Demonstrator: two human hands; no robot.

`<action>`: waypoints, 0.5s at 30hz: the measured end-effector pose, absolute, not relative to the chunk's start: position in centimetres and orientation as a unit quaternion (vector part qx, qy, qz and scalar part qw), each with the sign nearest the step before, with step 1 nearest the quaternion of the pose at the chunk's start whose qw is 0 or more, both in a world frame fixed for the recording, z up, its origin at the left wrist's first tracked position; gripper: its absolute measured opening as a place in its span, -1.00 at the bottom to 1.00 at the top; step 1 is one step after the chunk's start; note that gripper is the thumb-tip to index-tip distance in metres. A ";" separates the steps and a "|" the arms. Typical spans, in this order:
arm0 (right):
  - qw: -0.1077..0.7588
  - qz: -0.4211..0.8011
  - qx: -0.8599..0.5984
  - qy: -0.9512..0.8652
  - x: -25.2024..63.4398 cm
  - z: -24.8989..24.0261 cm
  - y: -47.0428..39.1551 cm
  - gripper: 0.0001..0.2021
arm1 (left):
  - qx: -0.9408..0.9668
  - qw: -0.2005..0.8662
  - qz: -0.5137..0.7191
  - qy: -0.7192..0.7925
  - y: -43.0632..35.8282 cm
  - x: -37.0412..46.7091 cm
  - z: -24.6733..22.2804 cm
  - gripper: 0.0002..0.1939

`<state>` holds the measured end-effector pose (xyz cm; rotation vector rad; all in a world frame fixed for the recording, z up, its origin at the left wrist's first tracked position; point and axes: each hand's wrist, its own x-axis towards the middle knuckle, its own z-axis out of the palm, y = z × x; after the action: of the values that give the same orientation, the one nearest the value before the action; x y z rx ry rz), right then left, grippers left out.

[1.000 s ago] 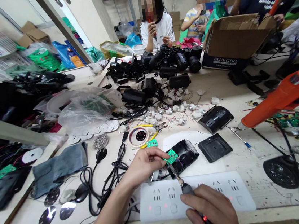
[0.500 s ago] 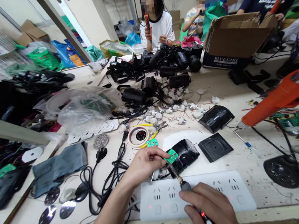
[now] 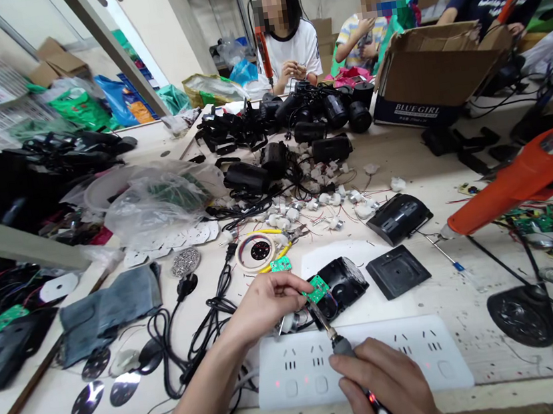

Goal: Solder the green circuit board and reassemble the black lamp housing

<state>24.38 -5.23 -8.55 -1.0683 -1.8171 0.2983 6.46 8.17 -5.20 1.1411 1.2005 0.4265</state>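
My left hand (image 3: 276, 301) pinches the edge of a small green circuit board (image 3: 319, 288), held over an open black housing (image 3: 344, 290). Wrapped round the grip of a soldering iron (image 3: 342, 345) is my right hand (image 3: 386, 381); the iron's tip points up and left and meets the board's lower edge. Whether the tip touches a joint is too small to tell. A white power strip (image 3: 366, 360) lies beneath my right hand. Right of the housing is a flat black cover (image 3: 398, 271), with another black housing (image 3: 399, 219) behind it.
An orange electric screwdriver (image 3: 515, 181) hangs in at the right. Yellow-handled pliers (image 3: 281, 246) and a tape roll (image 3: 245, 254) lie behind my left hand. Black cables (image 3: 214, 315) coil at the left. Black parts and a cardboard box (image 3: 436, 76) stand farther back, before several people.
My hands, the board and the iron have barely moved. Across the table, the person in white has lowered a hand from the upright orange tool and brought both hands together.
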 end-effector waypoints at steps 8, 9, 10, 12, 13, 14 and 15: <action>0.490 0.100 -0.434 -0.750 24.6 -8.3 -5.0 -0.78 | 0.505 0.655 0.184 0.531 8.2 6.5 -5.3 -0.73; 0.496 0.091 -0.429 -0.749 24.7 -8.4 -5.1 -0.78 | 0.506 0.654 0.184 0.532 8.2 6.5 -5.3 -0.73; 0.504 0.081 -0.427 -0.747 24.8 -8.4 -5.2 -0.78 | 0.506 0.653 0.185 0.532 8.2 6.5 -5.3 -0.73; 0.514 0.058 -0.440 -0.734 25.0 -8.4 -5.5 -0.78 | 0.505 0.654 0.186 0.532 8.2 6.5 -5.3 -0.73; 0.515 0.050 -0.452 -0.727 25.1 -8.4 -5.7 -0.79 | 0.506 0.653 0.186 0.533 8.2 6.5 -5.3 -0.72; 0.515 0.045 -0.465 -0.719 25.1 -8.4 -5.9 -0.79 | 0.506 0.651 0.185 0.534 8.2 6.5 -5.3 -0.72; 0.515 0.042 -0.477 -0.711 25.2 -8.4 -6.1 -0.78 | 0.507 0.650 0.183 0.536 8.3 6.5 -5.3 -0.72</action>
<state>25.17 -6.08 -8.43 -1.1455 -1.7089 0.1009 6.48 8.26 -5.34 1.1530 1.2175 0.4152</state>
